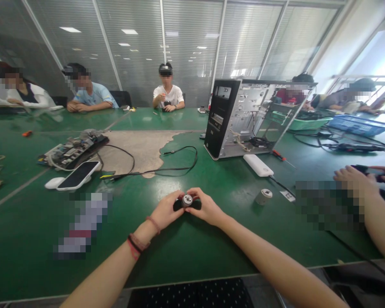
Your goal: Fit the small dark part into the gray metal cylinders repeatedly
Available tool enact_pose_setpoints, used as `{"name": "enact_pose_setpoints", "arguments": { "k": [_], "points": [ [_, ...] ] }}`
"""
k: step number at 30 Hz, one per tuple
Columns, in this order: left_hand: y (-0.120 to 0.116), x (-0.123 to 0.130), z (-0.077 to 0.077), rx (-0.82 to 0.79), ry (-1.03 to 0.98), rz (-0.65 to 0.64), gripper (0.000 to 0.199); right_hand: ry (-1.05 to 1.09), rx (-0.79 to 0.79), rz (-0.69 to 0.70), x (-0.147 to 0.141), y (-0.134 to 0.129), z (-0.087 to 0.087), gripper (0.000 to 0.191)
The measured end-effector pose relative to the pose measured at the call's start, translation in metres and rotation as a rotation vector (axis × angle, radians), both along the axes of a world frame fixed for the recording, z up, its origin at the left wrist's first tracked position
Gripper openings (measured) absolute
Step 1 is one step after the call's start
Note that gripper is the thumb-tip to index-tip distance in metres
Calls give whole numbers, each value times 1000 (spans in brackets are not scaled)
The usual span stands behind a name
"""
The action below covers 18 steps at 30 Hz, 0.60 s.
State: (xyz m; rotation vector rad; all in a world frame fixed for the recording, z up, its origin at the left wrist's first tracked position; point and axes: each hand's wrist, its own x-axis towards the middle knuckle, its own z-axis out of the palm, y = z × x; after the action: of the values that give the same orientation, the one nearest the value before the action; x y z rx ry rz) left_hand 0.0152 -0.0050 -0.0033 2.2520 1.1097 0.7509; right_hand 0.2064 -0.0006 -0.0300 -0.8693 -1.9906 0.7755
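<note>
Two hands share one small metal motor (pixel 188 200), as I judge it from my remote seat: the left hand (pixel 167 209) and the right hand (pixel 207 207) pinch it from opposite sides, thumbs toward me and fingers bent around the far side, its round end face turned up to the camera. It sits centrally over the near part of the green surface (pixel 179 261); whether its base touches down or hangs just above, I cannot tell. I expect it to feel stiff and rather heavy for its bulk, and the smooth casing could roll or slip under dry fingertips. I would take hold of the curved sides, with thumb and fingers opposed, and spare the raised nub at the middle of the end face, likely the most delicate part. A similar metal cylinder (pixel 264 196) stands to the right, well apart from both hands, nearer the white power bank (pixel 258 165). Beyond it I see a computer tower (pixel 224 119) with its side panel off; over on the left lies a smartphone (pixel 79 175).
</note>
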Motion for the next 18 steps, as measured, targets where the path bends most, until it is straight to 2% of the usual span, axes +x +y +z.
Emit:
{"name": "enact_pose_setpoints", "arguments": {
  "k": [4,11,18],
  "points": [
    [1,-1,-2,17,-14,1,33,61,-49,29,5,-1,-1,47],
    [2,-3,-4,-17,-58,8,32,-30,80,-28,5,-4,2,35],
    [-3,1,2,-87,-154,0,28,-1,77,-14,4,-7,8,32]
  ]
}}
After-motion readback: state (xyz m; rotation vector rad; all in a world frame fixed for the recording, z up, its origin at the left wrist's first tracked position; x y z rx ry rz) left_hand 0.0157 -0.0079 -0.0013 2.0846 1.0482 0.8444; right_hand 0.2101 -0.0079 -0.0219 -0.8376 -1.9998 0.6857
